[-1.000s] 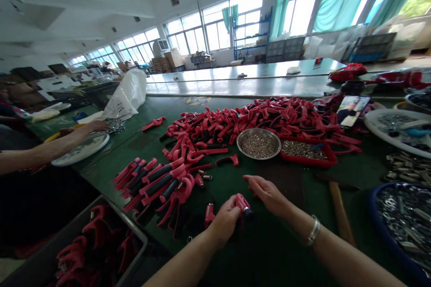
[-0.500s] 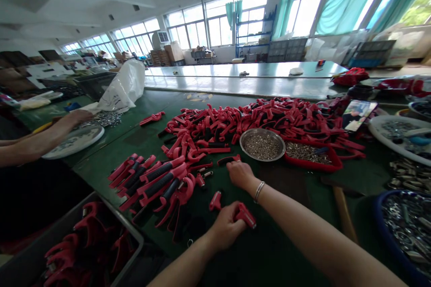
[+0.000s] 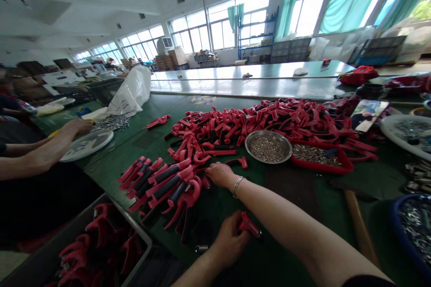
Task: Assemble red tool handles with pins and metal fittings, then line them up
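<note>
My left hand (image 3: 231,238) is closed around a small red plastic handle part (image 3: 249,225) near the table's front edge. My right hand (image 3: 219,175), with a bracelet on the wrist, reaches forward and left across the green table (image 3: 289,188). Its fingers are curled down over small parts beside a stack of red and black handles (image 3: 161,181). What the fingers touch is hidden under them. A big heap of red handles (image 3: 269,121) lies beyond it.
A metal bowl of small screws (image 3: 268,146) and a red tray (image 3: 319,157) sit mid-table. A wooden hammer handle (image 3: 358,224) and a blue tub of metal parts (image 3: 412,222) are at right. A grey bin of red handles (image 3: 97,246) stands at lower left. Another person's arms (image 3: 43,152) work at left.
My right hand has moved from beside my left hand forward and left to the stack of handles. My left hand has drawn back toward me with the red part.
</note>
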`<state>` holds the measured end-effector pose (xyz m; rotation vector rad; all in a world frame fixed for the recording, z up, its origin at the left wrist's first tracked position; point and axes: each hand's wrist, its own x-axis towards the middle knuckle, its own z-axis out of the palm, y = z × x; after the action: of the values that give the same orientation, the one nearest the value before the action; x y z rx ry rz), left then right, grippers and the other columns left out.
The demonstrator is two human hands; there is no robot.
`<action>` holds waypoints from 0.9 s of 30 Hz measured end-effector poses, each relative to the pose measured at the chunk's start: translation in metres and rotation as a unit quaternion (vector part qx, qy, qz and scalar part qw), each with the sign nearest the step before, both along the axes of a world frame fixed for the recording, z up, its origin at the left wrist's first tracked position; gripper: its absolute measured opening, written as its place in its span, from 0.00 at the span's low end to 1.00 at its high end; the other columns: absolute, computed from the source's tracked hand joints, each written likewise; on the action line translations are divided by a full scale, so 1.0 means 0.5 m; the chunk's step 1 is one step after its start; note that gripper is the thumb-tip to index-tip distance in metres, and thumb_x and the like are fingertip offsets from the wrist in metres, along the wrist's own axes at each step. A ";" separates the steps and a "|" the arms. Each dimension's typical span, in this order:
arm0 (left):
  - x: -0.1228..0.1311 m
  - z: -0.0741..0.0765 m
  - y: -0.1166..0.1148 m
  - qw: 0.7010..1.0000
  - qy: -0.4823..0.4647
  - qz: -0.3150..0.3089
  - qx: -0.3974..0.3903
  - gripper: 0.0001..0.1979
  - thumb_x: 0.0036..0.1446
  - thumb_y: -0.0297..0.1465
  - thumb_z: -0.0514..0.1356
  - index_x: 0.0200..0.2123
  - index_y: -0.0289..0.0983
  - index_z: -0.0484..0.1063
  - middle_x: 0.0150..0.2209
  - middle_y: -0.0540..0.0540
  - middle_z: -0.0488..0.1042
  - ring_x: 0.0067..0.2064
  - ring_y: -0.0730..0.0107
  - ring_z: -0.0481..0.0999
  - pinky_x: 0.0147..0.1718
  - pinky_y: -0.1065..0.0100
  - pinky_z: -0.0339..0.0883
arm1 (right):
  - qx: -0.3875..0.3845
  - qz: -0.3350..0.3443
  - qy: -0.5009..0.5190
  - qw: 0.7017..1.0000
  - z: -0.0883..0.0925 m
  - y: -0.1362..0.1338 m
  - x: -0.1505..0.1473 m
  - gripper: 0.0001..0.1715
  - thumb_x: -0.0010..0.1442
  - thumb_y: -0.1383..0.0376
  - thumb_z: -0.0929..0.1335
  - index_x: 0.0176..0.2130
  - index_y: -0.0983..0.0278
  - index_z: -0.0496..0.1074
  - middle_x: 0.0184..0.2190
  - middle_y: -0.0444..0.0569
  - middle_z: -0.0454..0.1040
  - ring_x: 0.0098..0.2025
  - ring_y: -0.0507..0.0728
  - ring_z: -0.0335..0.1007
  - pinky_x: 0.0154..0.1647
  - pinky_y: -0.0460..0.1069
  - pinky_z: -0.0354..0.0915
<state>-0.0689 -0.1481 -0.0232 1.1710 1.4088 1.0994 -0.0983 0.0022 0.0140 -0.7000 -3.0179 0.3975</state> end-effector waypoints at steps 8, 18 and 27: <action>0.016 -0.011 0.007 1.000 0.020 -0.021 -0.005 0.10 0.42 0.19 0.52 0.30 0.35 0.66 0.26 0.52 0.66 0.28 0.75 0.61 0.29 0.73 0.55 | -0.098 -0.094 -0.032 0.990 0.004 0.021 -0.035 0.16 0.59 0.60 0.65 0.44 0.67 0.67 0.44 0.51 0.68 0.44 0.56 0.66 0.44 0.56 0.64; 0.047 0.024 0.067 0.945 -0.284 0.131 -0.090 0.11 0.46 0.33 0.57 0.34 0.37 0.61 0.16 0.58 0.54 0.17 0.81 0.52 0.16 0.76 0.45 | -0.313 -0.180 0.137 0.922 0.007 0.047 0.318 0.20 0.60 0.58 0.60 0.46 0.69 0.66 0.31 0.49 0.72 0.23 0.47 0.63 0.17 0.41 0.55; 0.092 0.024 0.126 0.964 -0.235 0.108 -0.066 0.18 0.42 0.40 0.63 0.31 0.35 0.62 0.15 0.58 0.57 0.15 0.82 0.53 0.14 0.77 0.47 | -0.479 -0.256 0.298 0.785 -0.012 -0.089 0.423 0.20 0.50 0.56 0.67 0.40 0.66 0.68 0.26 0.44 0.67 0.24 0.50 0.63 0.15 0.42 0.57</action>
<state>-0.0227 -0.0850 -0.0113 0.6135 1.2257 1.3111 0.1131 -0.0424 0.0078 -1.0787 -1.7639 1.7331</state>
